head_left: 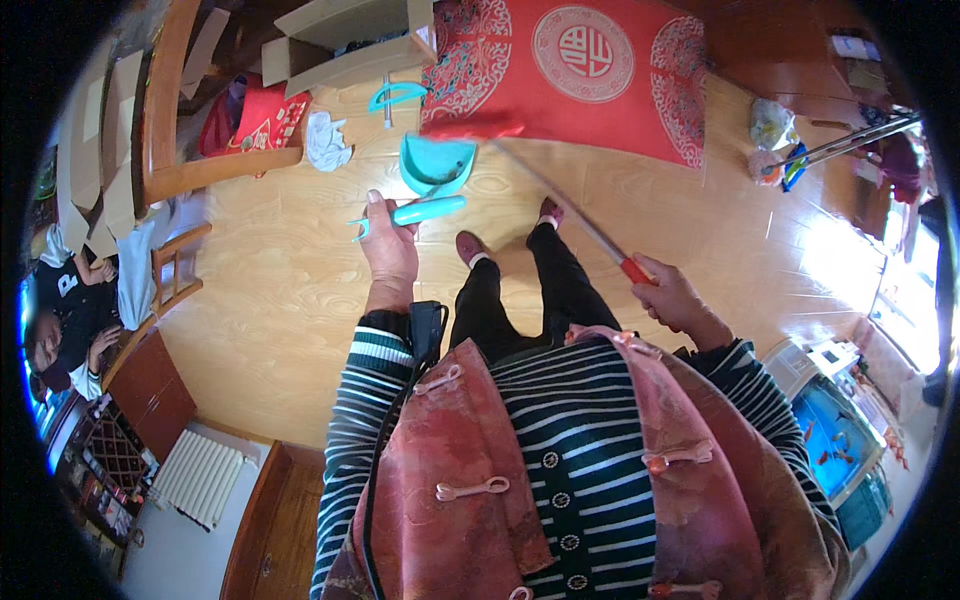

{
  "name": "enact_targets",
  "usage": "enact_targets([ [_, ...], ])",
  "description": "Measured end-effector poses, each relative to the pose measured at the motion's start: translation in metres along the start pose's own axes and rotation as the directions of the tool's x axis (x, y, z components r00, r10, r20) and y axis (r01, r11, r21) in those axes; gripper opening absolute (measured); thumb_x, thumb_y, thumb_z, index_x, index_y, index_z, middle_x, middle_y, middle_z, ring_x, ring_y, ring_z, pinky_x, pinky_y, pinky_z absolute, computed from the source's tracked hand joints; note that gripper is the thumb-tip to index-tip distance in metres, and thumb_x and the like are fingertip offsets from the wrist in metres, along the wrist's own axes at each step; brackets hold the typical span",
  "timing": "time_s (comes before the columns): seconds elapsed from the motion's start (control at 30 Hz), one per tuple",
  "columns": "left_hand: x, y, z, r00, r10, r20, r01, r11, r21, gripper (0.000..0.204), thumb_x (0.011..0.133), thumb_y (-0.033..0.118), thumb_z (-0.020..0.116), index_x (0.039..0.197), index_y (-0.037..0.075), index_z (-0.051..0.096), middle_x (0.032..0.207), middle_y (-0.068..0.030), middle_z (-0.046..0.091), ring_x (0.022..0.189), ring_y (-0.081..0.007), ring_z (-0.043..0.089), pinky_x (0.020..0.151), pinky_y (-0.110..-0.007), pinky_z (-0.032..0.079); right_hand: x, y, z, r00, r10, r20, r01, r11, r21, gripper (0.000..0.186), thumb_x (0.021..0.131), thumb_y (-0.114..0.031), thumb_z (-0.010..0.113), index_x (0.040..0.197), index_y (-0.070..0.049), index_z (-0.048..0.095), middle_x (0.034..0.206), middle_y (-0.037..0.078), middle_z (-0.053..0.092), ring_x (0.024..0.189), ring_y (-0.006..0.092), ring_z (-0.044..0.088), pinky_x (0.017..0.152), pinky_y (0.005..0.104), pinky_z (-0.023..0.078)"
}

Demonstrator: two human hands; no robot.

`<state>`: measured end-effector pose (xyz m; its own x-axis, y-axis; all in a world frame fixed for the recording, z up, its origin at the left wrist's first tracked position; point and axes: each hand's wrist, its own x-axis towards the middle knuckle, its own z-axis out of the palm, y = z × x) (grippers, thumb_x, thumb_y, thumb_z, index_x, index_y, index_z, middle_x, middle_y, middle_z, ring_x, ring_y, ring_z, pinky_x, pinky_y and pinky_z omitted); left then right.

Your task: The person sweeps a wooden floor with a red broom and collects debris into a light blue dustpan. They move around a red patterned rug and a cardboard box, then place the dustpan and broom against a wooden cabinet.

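My left hand (390,243) is closed around the turquoise handle of a long-handled dustpan (437,163), whose pan lies near the floor ahead of my feet. Some dark debris seems to sit in the pan. In my right hand (682,298) is a broom (570,200), gripped by the red end of its pole. The pole slants away to the left, and its red head (475,130) is blurred, just above the dustpan at the edge of a red patterned mat (600,110).
Past the dustpan lies a turquoise piece with a metal rod (388,105). A crumpled white cloth (328,141) is on the wood floor, beside a wooden frame (225,170). An opened cardboard box (350,60) stands behind. Far left, another person (80,310) sits. A fish tank (838,435) is at right.
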<state>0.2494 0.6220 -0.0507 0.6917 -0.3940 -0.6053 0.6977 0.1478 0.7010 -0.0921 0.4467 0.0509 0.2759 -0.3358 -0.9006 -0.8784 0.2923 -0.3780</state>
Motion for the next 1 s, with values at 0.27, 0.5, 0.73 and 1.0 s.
enact_targets([
  [0.27, 0.0, -0.002, -0.008, 0.999, 0.005, 0.049, -0.007, 0.999, 0.052, 0.039, 0.09, 0.044, 0.054, 0.09, 0.006, 0.046, 0.085, -0.0058, 0.049, 0.081, -0.0262, 0.058, 0.075, -0.042, 0.048, 0.067, 0.005, 0.03, 0.978, -0.163, -0.133, 0.113, 0.94, -0.323, 0.027, 0.083, -0.008, 0.045, 0.11, -0.002, 0.043, 0.062, 0.015, 0.053, 0.042, 0.0257, 0.052, 0.032, 0.0362, 0.039],
  [0.5, 0.007, -0.01, -0.005, 0.999, -0.033, 0.012, 0.031, 0.992, 0.122, 0.038, 0.092, 0.042, 0.051, 0.094, 0.005, 0.047, 0.087, -0.0075, 0.048, 0.082, -0.0234, 0.056, 0.072, -0.04, 0.05, 0.041, -0.013, 0.054, 0.984, -0.15, 0.094, 0.168, 0.959, -0.227, 0.032, 0.082, -0.011, 0.051, 0.114, -0.007, 0.051, 0.063, 0.013, 0.053, 0.048, 0.023, 0.054, 0.041, 0.0355, 0.043],
  [0.73, 0.01, 0.012, -0.018, 0.999, -0.037, 0.028, 0.036, 0.999, 0.025, 0.035, 0.091, 0.043, 0.054, 0.089, 0.008, 0.047, 0.081, -0.0046, 0.049, 0.084, -0.0261, 0.057, 0.08, -0.046, 0.048, -0.018, 0.013, -0.002, 0.996, 0.002, -0.093, 0.006, 0.996, 0.089, 0.026, 0.083, -0.019, 0.055, 0.109, -0.014, 0.055, 0.058, -0.001, 0.047, 0.042, 0.0081, 0.045, 0.033, 0.0248, 0.036],
  [1.0, -0.003, 0.013, -0.016, 0.996, -0.018, 0.088, 0.01, 0.996, 0.089, 0.032, 0.09, 0.045, 0.054, 0.085, 0.014, 0.049, 0.081, -0.0014, 0.051, 0.081, -0.0204, 0.053, 0.079, -0.041, 0.045, 0.075, 0.087, -0.116, 0.916, 0.166, -0.366, 0.049, 0.858, 0.512, 0.01, 0.087, -0.018, 0.051, 0.085, -0.008, 0.053, 0.056, 0.001, 0.048, 0.04, 0.0113, 0.044, 0.032, 0.0273, 0.032],
])
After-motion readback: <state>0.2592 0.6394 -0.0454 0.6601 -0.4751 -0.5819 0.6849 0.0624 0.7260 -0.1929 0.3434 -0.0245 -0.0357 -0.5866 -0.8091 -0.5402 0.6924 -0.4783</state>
